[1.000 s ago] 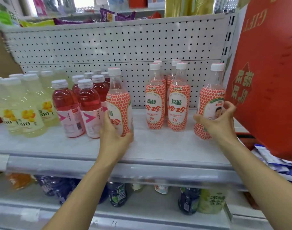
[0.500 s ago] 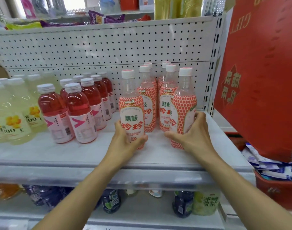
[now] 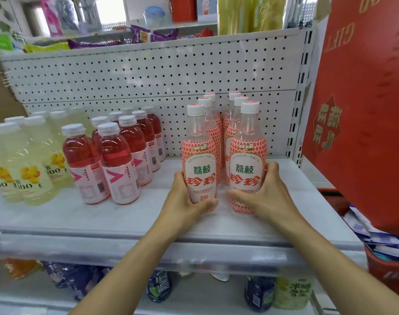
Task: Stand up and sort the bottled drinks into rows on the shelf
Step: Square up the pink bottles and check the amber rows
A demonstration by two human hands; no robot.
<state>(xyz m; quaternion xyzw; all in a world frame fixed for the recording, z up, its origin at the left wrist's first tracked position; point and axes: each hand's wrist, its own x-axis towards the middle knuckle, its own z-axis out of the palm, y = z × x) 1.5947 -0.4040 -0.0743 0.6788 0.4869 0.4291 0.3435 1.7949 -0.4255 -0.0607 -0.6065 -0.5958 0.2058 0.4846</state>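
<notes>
White pegboard [image 3: 148, 71] recorded as back panel. Red hanging panel [image 3: 364, 110] with gold lettering noted beside pegboard's right edge, text mirrored. Red basket [image 3: 389, 276] seen below panel, blue-white packets [image 3: 375, 233] piled inside. Purple snack packet [image 3: 153, 35] and yellow packet [image 3: 46, 47] laid along ledge atop pegboard. Yellow-green packs [image 3: 250, 14] stood upright behind, toward right end. Blue-lidded tub [image 3: 154, 15] logged left of red tin [image 3: 183, 7].

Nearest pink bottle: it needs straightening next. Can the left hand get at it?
Probably, once freed: the left hand grips a lychee bottle, with only bare shelf between it and the nearest pink bottle.
</notes>
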